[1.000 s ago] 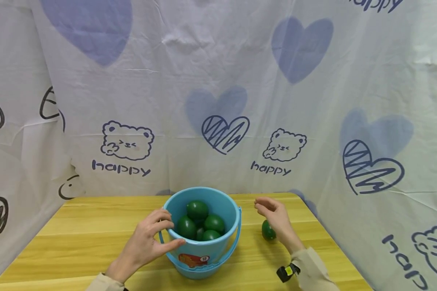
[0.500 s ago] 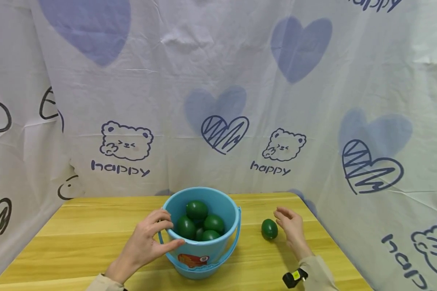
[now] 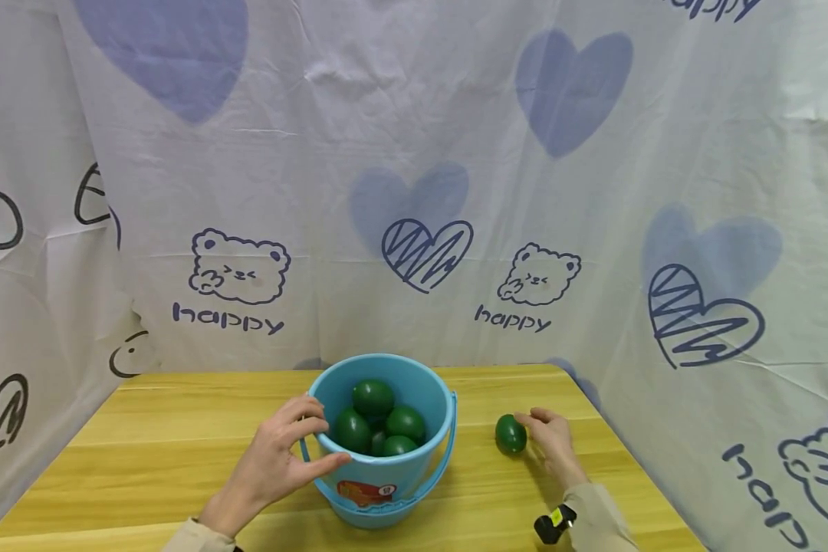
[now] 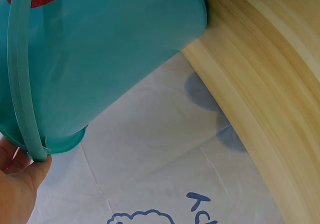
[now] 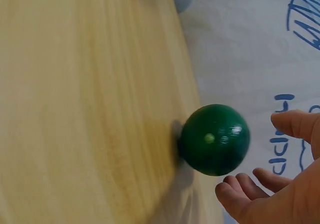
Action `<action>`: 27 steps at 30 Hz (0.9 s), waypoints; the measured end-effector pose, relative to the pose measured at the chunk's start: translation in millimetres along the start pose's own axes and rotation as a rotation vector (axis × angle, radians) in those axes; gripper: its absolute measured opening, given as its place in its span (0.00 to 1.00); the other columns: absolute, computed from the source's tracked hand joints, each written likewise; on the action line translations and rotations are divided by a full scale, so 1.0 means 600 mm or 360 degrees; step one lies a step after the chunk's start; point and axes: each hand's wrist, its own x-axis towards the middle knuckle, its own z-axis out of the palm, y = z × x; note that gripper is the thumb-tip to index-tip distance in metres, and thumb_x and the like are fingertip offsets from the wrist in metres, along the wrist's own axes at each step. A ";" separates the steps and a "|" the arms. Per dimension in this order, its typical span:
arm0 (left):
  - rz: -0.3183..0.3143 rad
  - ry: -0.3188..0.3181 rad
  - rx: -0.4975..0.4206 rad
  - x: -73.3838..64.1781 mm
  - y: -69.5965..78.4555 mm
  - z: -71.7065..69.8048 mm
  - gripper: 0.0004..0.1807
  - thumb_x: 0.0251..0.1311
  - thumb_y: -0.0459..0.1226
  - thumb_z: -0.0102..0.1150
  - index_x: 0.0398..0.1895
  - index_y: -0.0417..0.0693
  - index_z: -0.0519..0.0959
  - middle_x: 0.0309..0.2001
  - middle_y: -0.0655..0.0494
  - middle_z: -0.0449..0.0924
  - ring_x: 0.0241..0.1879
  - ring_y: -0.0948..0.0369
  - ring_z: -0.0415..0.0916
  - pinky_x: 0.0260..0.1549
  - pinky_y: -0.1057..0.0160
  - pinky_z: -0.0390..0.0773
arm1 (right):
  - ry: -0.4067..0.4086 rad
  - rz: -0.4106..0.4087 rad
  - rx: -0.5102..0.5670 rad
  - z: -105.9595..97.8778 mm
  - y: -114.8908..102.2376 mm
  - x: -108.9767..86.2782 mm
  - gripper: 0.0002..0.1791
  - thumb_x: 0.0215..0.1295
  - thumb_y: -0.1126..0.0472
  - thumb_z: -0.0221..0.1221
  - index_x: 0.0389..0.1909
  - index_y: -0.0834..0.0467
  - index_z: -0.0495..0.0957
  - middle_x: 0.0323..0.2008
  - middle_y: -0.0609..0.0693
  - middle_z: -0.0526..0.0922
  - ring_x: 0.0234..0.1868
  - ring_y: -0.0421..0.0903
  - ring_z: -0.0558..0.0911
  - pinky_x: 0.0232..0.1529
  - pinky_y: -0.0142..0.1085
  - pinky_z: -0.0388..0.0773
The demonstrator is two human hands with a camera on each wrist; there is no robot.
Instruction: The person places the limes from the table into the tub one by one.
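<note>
A light blue bucket (image 3: 412, 471) stands mid-table in the head view, with several glossy green limes (image 3: 373, 398) inside. My left hand (image 3: 279, 452) grips its left rim, thumb outside at the front and fingers at the edge. In the left wrist view the thumb lies by the end of the bucket's handle (image 4: 20, 73). One more lime (image 3: 509, 435) rests on the table right of the bucket. My right hand (image 3: 552, 443) is at this lime's right side. Fingertips (image 5: 230, 194) come right up to the lime in the right wrist view, with the thumb held apart.
The wooden table (image 3: 200, 429) ends at a white cloth (image 3: 331, 153) printed with hearts and bears, hung behind and at both sides. A black wrist device (image 3: 554, 524) sits by the right sleeve (image 3: 600, 521).
My right hand has gone from over the single lime to its right side, then lower and closer against it. The left hand and the bucket stay in place.
</note>
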 end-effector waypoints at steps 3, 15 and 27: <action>0.0001 -0.0003 0.0012 -0.001 0.000 0.000 0.17 0.41 0.51 0.79 0.30 0.56 0.82 0.42 0.65 0.78 0.45 0.64 0.74 0.45 0.55 0.85 | -0.0023 -0.0018 0.0004 0.007 0.008 0.004 0.35 0.67 0.59 0.59 0.67 0.74 0.60 0.66 0.74 0.63 0.66 0.67 0.66 0.67 0.55 0.67; 0.0009 -0.0003 0.0015 0.000 -0.001 0.001 0.17 0.42 0.51 0.78 0.30 0.56 0.82 0.42 0.64 0.78 0.45 0.64 0.74 0.46 0.54 0.85 | -0.0076 0.0008 -0.0126 0.021 0.022 0.013 0.37 0.66 0.55 0.62 0.68 0.71 0.62 0.65 0.73 0.64 0.63 0.68 0.71 0.62 0.54 0.75; -0.0007 -0.0011 0.0013 0.000 0.000 -0.001 0.17 0.42 0.51 0.79 0.30 0.57 0.82 0.41 0.65 0.78 0.45 0.64 0.74 0.46 0.53 0.85 | -0.0152 -0.0045 -0.0234 0.028 0.022 0.010 0.39 0.62 0.54 0.66 0.67 0.71 0.63 0.61 0.73 0.69 0.58 0.66 0.75 0.54 0.50 0.81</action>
